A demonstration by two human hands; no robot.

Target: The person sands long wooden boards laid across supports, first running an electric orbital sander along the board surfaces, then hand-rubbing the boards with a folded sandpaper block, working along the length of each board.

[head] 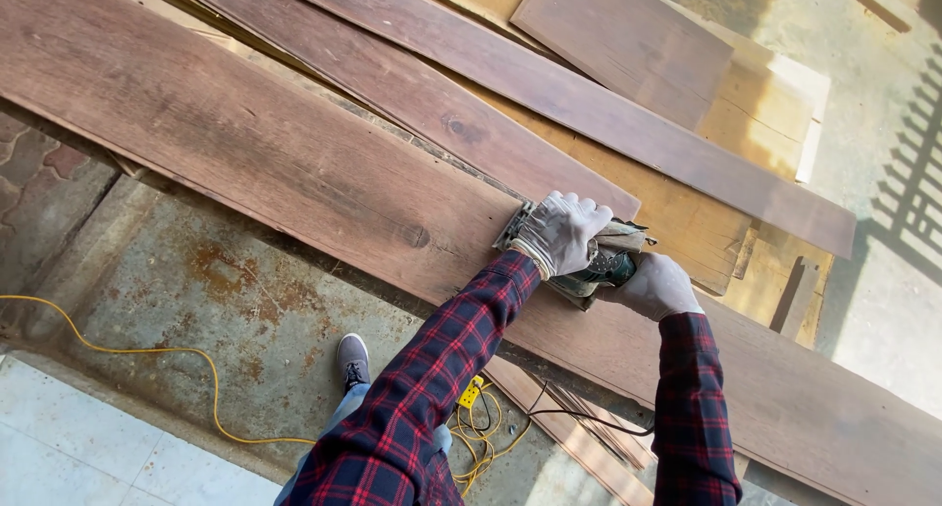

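From the head camera, you are looking down over your own two arms in red-and-dark plaid sleeves. Your left hand (561, 231), in a pale work glove, lies curled over the front of a power planer (587, 261); its grip is wrapped down on the tool's top. Your right hand (654, 286), gloved the same way, is closed round the rear handle of the tool, fingers hidden underneath.

The power planer sits flat on the wide brown plank (294, 172), near that plank's far edge, roughly at the middle of the picture. The plank runs slantwise from the upper left to the lower right and rests on other timber.

Just beyond the tool lies a narrower dark board (422, 99), close alongside the plank, and past it a long dark board (608, 113) over a lighter yellowish sheet (756, 113). A short dark piece (628, 35) lies at the top.

Below the plank you see a stained concrete floor (226, 300), your grey shoe (352, 359), a yellow cable (147, 354) curving across from the left, and a black cord (589, 420) trailing under your arms near a yellow plug (471, 392). More wood strips (579, 437) lie beside the cord.
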